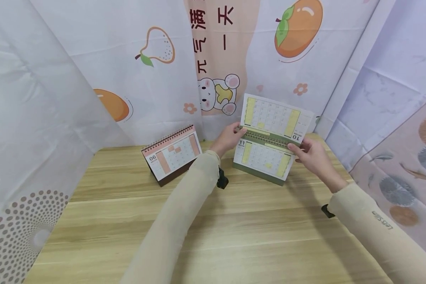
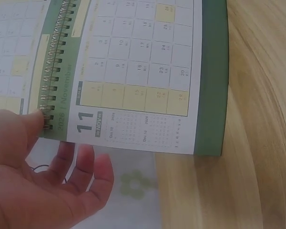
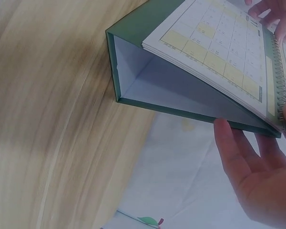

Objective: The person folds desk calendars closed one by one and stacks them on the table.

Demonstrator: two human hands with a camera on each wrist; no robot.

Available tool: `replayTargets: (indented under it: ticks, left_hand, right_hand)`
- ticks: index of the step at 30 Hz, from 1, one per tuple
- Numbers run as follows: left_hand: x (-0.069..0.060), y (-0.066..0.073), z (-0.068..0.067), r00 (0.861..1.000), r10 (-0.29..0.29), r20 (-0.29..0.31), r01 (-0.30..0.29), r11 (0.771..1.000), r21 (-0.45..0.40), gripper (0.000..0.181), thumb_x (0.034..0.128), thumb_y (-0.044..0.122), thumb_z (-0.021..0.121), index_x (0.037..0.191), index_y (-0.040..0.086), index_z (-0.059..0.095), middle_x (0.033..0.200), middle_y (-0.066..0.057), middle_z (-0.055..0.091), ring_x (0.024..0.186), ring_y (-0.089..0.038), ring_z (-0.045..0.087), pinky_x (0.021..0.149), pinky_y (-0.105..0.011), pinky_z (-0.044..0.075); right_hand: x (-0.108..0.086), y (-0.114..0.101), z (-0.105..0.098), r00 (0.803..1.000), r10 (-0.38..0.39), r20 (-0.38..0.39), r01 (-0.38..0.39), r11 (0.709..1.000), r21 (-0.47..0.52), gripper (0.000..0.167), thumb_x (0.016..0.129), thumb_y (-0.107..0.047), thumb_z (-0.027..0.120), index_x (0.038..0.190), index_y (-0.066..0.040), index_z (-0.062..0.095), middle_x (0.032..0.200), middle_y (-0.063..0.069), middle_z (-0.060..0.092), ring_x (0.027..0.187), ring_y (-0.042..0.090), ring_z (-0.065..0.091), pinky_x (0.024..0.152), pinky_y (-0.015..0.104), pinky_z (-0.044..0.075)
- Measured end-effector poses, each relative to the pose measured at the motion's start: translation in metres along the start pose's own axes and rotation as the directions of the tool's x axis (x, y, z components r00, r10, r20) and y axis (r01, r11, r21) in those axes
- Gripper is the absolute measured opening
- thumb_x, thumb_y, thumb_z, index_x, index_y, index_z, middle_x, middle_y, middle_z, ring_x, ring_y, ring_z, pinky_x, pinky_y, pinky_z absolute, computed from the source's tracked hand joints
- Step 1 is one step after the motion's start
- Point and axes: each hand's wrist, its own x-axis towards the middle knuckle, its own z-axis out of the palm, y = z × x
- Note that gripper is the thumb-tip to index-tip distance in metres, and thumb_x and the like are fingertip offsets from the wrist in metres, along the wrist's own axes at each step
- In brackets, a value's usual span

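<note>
A green desk calendar (image 1: 262, 157) stands at the back right of the table, its page marked 11 facing front and the page marked 10 raised above the spiral binding (image 2: 51, 71). The left hand (image 1: 230, 137) grips the binding's left end, thumb in front and fingers behind. At the right end the right hand (image 1: 312, 156) holds the calendar, thumb at the binding; in the right wrist view its fingers (image 3: 226, 143) lie against the green back panel (image 3: 181, 112). The stand's hollow triangular side shows there.
A pink desk calendar (image 1: 174, 154) showing 06 stands on the wooden table (image 1: 127, 221) to the left, beside the left forearm. A printed curtain (image 1: 120, 47) hangs right behind the table, with more cloth at both sides.
</note>
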Motion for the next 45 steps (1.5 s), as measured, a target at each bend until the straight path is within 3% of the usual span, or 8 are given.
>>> replayTargets:
  ticks: [4,11,16,22,29,35,40,45]
  left_hand:
    - [-0.002,-0.002,0.002,0.999,0.030,-0.016,-0.030,1.000,-0.001,0.032,0.1089,0.035,0.048,0.133,0.015,0.058,0.109,-0.006,0.064,0.100,-0.019,0.062,0.091,-0.036,0.048]
    - [-0.007,-0.005,0.005,0.995,0.083,-0.056,-0.082,0.996,0.023,0.035,0.1096,0.033,0.046,0.138,0.014,0.056,0.106,-0.004,0.064,0.094,-0.017,0.061,0.084,-0.033,0.050]
    - [-0.007,-0.005,0.004,0.995,0.088,-0.056,-0.085,0.995,0.047,0.035,0.1102,0.033,0.045,0.136,0.015,0.058,0.114,-0.005,0.065,0.102,-0.018,0.060,0.092,-0.036,0.048]
    - [-0.007,-0.003,-0.003,0.998,0.064,-0.002,-0.063,0.997,0.050,0.039,0.1113,0.038,0.038,0.134,0.015,0.060,0.128,-0.005,0.063,0.118,-0.020,0.057,0.104,-0.041,0.043]
    - [-0.010,0.001,-0.011,0.999,-0.013,0.050,0.014,0.999,-0.036,0.062,0.1067,0.060,0.029,0.154,0.022,0.043,0.134,-0.009,0.060,0.111,-0.028,0.061,0.097,-0.048,0.049]
    - [-0.011,0.003,-0.015,0.996,-0.064,0.069,0.068,0.996,-0.051,0.073,0.1020,0.070,0.026,0.157,0.023,0.038,0.139,-0.010,0.055,0.117,-0.030,0.060,0.096,-0.046,0.048]
    - [-0.014,0.005,-0.017,0.994,-0.082,0.079,0.089,0.992,-0.087,0.074,0.1022,0.069,0.026,0.156,0.020,0.038,0.137,-0.012,0.055,0.116,-0.030,0.060,0.099,-0.050,0.046]
    - [-0.015,0.003,-0.019,0.992,-0.083,0.096,0.095,0.988,-0.125,0.075,0.1020,0.069,0.029,0.153,0.016,0.041,0.136,-0.013,0.055,0.115,-0.030,0.060,0.104,-0.055,0.043]
  right_hand:
    - [0.000,0.001,0.001,1.000,0.005,0.002,-0.005,0.999,0.036,0.044,0.104,-0.023,0.060,0.139,0.004,0.056,0.125,0.031,0.063,0.087,-0.003,0.065,0.064,0.025,0.059]
    - [-0.002,0.002,0.003,1.000,-0.006,-0.019,0.007,0.999,0.043,0.044,0.104,-0.025,0.061,0.138,0.003,0.056,0.125,0.032,0.063,0.085,-0.005,0.065,0.064,0.027,0.059]
    - [-0.003,0.004,0.003,0.999,-0.010,-0.032,0.012,0.999,0.036,0.044,0.104,-0.025,0.062,0.137,0.002,0.057,0.124,0.030,0.064,0.086,-0.006,0.064,0.063,0.027,0.059]
    - [-0.005,0.005,0.004,0.999,-0.015,-0.033,0.017,0.999,0.039,0.044,0.104,-0.025,0.062,0.139,0.000,0.057,0.124,0.030,0.064,0.085,-0.005,0.065,0.063,0.027,0.059]
    - [-0.005,0.006,0.005,0.998,-0.050,-0.047,0.051,0.998,0.020,0.043,0.104,-0.024,0.062,0.140,-0.002,0.057,0.126,0.029,0.064,0.086,-0.008,0.063,0.062,0.027,0.059]
    - [-0.004,0.008,0.003,0.997,-0.061,-0.049,0.062,0.998,0.020,0.043,0.104,-0.025,0.061,0.139,0.000,0.057,0.126,0.029,0.064,0.088,-0.010,0.062,0.063,0.026,0.059]
    - [-0.004,0.008,0.001,0.998,-0.050,-0.027,0.051,0.998,0.046,0.044,0.103,-0.025,0.063,0.138,0.001,0.057,0.127,0.030,0.062,0.091,-0.009,0.062,0.068,0.034,0.061]
    - [-0.004,0.007,0.000,0.998,-0.065,-0.027,0.067,0.994,0.081,0.042,0.102,-0.023,0.065,0.136,0.001,0.059,0.118,0.011,0.070,0.093,-0.004,0.065,0.070,0.033,0.060]
